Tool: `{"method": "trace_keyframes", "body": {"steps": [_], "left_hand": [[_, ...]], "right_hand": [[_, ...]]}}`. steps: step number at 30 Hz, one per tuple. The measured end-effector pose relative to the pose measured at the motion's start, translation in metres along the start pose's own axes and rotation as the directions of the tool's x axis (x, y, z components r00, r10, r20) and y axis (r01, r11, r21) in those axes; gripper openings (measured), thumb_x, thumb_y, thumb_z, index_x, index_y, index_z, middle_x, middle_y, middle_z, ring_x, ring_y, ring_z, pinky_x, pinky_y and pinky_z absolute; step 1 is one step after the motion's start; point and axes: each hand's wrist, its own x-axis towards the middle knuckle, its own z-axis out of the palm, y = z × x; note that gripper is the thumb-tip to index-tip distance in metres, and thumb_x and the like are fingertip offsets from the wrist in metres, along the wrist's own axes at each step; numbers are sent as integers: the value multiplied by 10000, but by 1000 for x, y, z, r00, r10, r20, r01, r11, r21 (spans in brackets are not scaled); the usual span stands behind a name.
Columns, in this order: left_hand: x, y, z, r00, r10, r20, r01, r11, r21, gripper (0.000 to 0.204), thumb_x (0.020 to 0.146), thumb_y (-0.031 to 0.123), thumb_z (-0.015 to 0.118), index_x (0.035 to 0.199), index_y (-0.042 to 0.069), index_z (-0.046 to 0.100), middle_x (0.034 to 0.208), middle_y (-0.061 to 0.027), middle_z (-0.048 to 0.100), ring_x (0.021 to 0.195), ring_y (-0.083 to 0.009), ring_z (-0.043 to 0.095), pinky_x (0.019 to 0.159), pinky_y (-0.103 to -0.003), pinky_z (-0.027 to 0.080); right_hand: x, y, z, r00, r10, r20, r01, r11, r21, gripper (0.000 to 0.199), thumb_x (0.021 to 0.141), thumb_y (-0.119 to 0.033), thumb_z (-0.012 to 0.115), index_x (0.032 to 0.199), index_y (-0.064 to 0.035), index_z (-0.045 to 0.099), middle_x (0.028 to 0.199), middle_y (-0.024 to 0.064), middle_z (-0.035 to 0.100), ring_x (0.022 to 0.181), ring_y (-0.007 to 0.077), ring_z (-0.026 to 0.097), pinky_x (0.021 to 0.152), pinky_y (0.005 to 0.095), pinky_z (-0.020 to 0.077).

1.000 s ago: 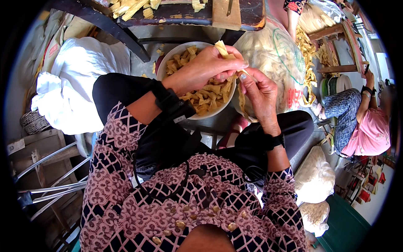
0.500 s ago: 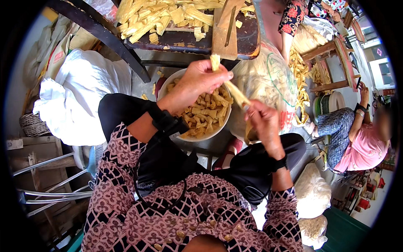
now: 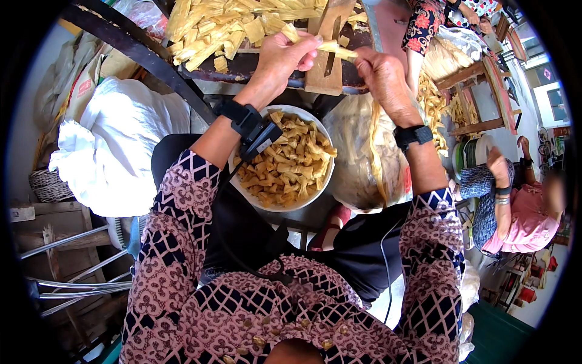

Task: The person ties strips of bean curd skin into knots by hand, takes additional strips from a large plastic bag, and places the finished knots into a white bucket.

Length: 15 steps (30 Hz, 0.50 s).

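Note:
My left hand (image 3: 284, 60) pinches one end of a pale yellow, flat dried strip (image 3: 339, 50). At its other end, my right hand (image 3: 385, 79) closes round the strip, which is stretched across a wooden block with a dark metal blade (image 3: 330, 48). Below my right hand hangs a long yellow strip (image 3: 377, 151), in front of a big clear plastic bag (image 3: 348, 136); whether the hand holds it too I cannot tell. Under my left wrist stands a white basin (image 3: 330, 170) full of short folded or knotted yellow pieces (image 3: 285, 164).
A dark worn bench (image 3: 233, 76) carries a heap of flat yellow pieces (image 3: 212, 30). To the left lie a white cloth sack (image 3: 124, 145) and metal tubes (image 3: 85, 285). Co-workers sit at the right, one in a pink top (image 3: 527, 221), near a wooden frame (image 3: 479, 97).
Both hands have moved up and away from me, from above the basin to the wooden block. The strip now lies across the blade. The co-worker in pink has raised a forearm.

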Motion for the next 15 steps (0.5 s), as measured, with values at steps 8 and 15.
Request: {"method": "trace_keyframes", "body": {"steps": [8, 15], "left_hand": [[-58, 22, -6, 955, -204, 217, 45, 820, 571, 271, 837, 294, 633, 744, 45, 578, 524, 20, 514, 388, -22, 430, 351, -177, 332], [-85, -2, 9, 763, -472, 443, 369, 879, 301, 628, 923, 533, 329, 936, -23, 621, 818, -107, 633, 742, -154, 617, 713, -250, 504]], "right_hand": [[-42, -22, -9, 899, 421, 122, -428, 781, 456, 112, 858, -123, 571, 833, -26, 622, 578, 12, 552, 465, 78, 486, 445, 239, 396], [-40, -85, -17, 844, 525, 107, -382, 449, 808, 186, 902, -135, 528, 872, 34, 599, 705, 63, 634, 527, 88, 587, 470, 192, 443]]}}
